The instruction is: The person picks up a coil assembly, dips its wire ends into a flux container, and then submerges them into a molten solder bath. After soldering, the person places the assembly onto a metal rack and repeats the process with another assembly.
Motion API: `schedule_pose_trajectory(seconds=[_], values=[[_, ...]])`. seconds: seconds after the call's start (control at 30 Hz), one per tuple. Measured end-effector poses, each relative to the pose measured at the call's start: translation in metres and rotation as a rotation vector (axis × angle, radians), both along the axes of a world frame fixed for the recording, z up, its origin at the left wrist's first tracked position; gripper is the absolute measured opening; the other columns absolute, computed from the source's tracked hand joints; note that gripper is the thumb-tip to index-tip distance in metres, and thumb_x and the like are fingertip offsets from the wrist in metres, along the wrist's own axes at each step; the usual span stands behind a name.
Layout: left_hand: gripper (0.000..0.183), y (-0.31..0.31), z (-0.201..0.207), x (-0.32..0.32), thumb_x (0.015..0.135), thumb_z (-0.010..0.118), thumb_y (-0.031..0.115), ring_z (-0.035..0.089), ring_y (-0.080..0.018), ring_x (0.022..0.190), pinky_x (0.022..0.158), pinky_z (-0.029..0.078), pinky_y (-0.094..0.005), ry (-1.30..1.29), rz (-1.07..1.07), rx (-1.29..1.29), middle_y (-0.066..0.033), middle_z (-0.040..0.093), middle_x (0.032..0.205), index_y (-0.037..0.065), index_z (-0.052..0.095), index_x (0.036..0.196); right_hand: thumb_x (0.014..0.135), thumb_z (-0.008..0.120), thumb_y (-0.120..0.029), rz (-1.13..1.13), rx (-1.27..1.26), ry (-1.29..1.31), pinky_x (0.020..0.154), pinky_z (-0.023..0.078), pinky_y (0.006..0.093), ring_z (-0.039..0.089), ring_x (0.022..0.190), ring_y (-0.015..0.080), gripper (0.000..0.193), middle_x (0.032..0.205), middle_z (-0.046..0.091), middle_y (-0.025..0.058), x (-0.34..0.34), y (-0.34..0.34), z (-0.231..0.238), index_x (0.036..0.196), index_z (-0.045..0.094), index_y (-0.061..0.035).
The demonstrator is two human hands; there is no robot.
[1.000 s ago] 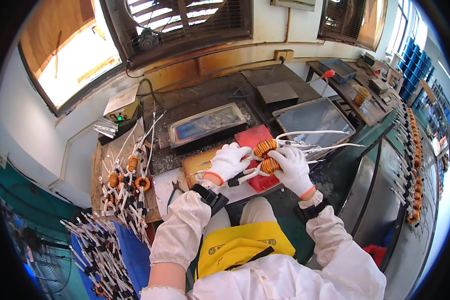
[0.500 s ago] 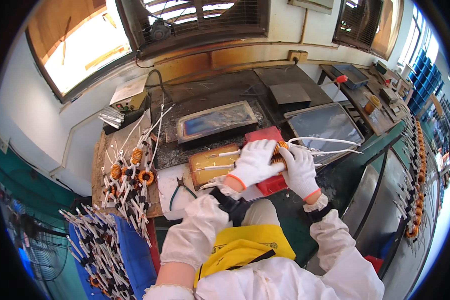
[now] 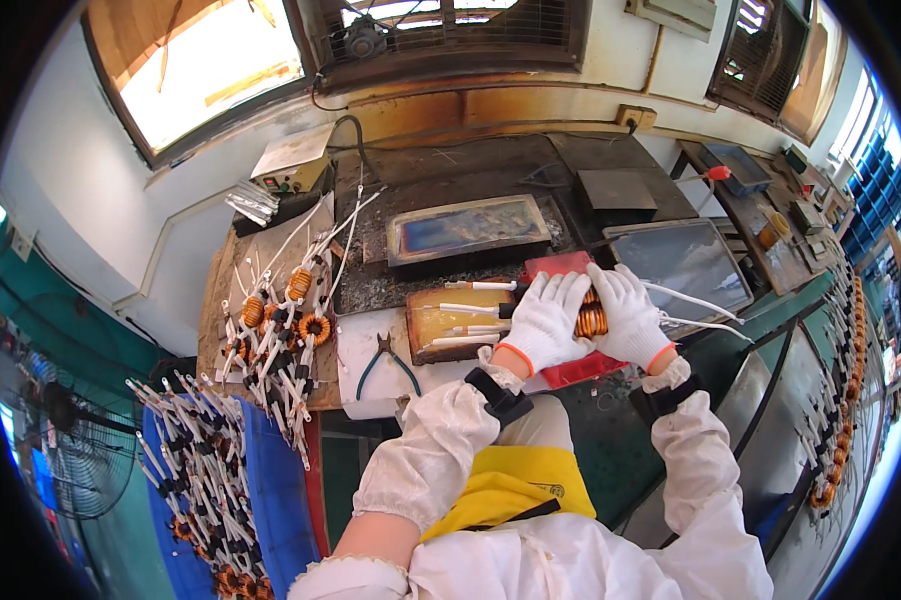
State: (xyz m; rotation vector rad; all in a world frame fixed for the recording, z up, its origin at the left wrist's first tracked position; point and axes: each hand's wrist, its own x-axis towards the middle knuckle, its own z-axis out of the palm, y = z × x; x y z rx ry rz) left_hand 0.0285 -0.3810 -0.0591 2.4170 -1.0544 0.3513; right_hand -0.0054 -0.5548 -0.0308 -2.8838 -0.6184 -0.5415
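An orange copper-wound coil point(image 3: 592, 320) lies between my two white-gloved hands, over a red tray point(image 3: 582, 372). My left hand point(image 3: 547, 322) presses against the coil's left side, fingers close together. On the opposite side my right hand point(image 3: 630, 318) holds it, thumb and palm against the windings. White leads point(image 3: 705, 298) with sleeves stick out to the right of the coil. More white leads with bare metal ends point(image 3: 470, 310) extend left from under my left hand, above an amber-coloured block point(image 3: 425, 322). The underside of the coil is hidden.
Green-handled cutters point(image 3: 388, 368) lie left of the block. Beyond are a rectangular solder pot point(image 3: 468, 228) and a grey metal tray point(image 3: 685, 262). Coils with leads point(image 3: 300, 285) pile at left; a blue bin point(image 3: 282, 500) holds more. A coil row point(image 3: 850, 400) lines the right.
The whole view has shifted, so the bench appears further right. My hands have spread slightly around the coil, showing more of its windings, and the leads on the left lie closer together.
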Motion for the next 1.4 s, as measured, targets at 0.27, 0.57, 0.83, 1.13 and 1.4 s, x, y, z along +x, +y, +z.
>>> schedule_pose_trajectory(seconds=[0.27,0.57,0.83,1.13,1.4], values=[[0.081,0.015,-0.009,-0.016,0.066,0.073,0.037,0.047,-0.0339,0.120,0.111,0.026,-0.0481,-0.205,0.123,0.163,-0.0187,0.052,0.123,0.002,0.043,0.132,0.053,0.078,-0.013,0.036,0.029,-0.072,0.106,0.032,0.0467,0.048,0.113,0.0346,0.075,0.117,0.052,0.0155,0.003,0.008,0.001,0.120,0.045,-0.0058],[0.039,0.071,-0.016,-0.069,0.070,0.071,0.017,0.056,-0.0301,0.099,0.091,0.045,-0.0411,-0.297,0.034,-0.313,-0.0115,0.059,0.103,0.006,0.059,0.106,0.051,0.076,-0.010,-0.016,0.038,-0.069,0.099,0.037,0.0453,0.050,0.109,0.0347,0.074,0.112,0.055,0.0132,0.003,0.005,-0.004,0.118,0.045,-0.0078],[0.024,0.130,-0.059,-0.070,0.087,0.065,0.013,0.060,-0.0211,0.088,0.080,0.048,-0.0315,0.408,0.741,-0.879,-0.0104,0.062,0.098,0.001,0.057,0.106,0.052,0.075,-0.008,0.014,0.075,-0.088,0.095,0.039,0.0449,0.051,0.106,0.0352,0.068,0.108,0.056,0.0133,0.004,0.009,-0.001,0.114,0.048,-0.0074],[0.027,0.188,-0.027,-0.034,0.084,0.061,0.009,0.059,-0.0320,0.081,0.069,0.049,-0.0393,0.084,0.233,-0.320,-0.0101,0.059,0.091,0.007,0.059,0.110,0.053,0.075,-0.009,-0.010,0.067,-0.043,0.095,0.040,0.0451,0.052,0.104,0.0352,0.067,0.107,0.056,0.0142,0.003,0.010,0.000,0.115,0.048,-0.0070],[0.027,0.198,0.009,-0.020,0.073,0.056,0.009,0.056,-0.0246,0.086,0.077,0.045,-0.0343,-0.196,-0.013,0.050,-0.0055,0.055,0.085,0.012,0.060,0.100,0.052,0.075,-0.009,-0.002,0.048,-0.115,0.098,0.039,0.0453,0.053,0.104,0.0348,0.068,0.106,0.057,0.0146,0.003,0.008,-0.001,0.114,0.048,-0.0067]])
